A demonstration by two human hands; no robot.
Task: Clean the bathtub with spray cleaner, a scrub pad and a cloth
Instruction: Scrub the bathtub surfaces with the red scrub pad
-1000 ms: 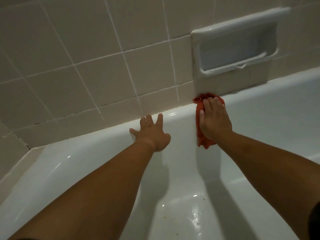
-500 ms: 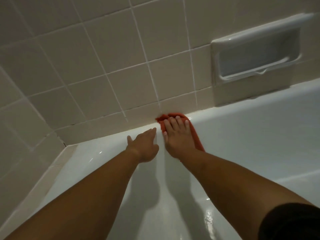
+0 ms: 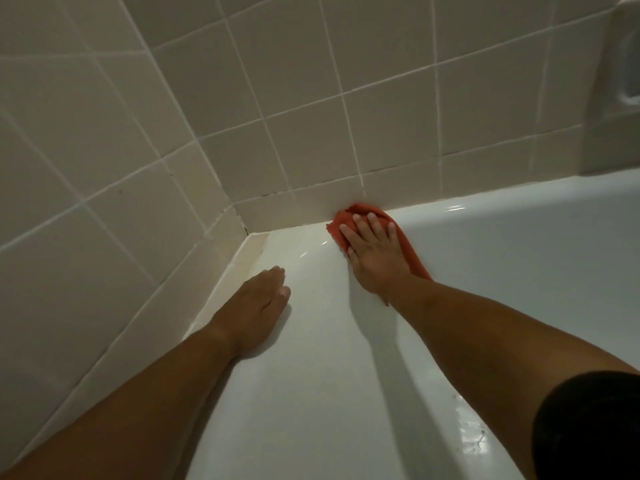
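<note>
An orange-red cloth [image 3: 408,249] lies flat against the far inner wall of the white bathtub [image 3: 519,258], just under the rim where it meets the tiles. My right hand [image 3: 372,252] presses on the cloth with straight, spread fingers and covers most of it. My left hand [image 3: 258,308] rests flat on the tub's end wall near the corner, fingers straight and together, holding nothing. The spray cleaner and the scrub pad are out of view.
Beige tiled walls [image 3: 311,109] meet in a corner [image 3: 242,225] right above the tub's far left end. A recessed ceramic soap dish [image 3: 628,60] shows at the top right edge. The tub floor [image 3: 467,434] glistens wet at lower right.
My right hand has slid the cloth leftward along the tub's far wall, away from the soap dish, toward the corner. My left hand has shifted left onto the end wall.
</note>
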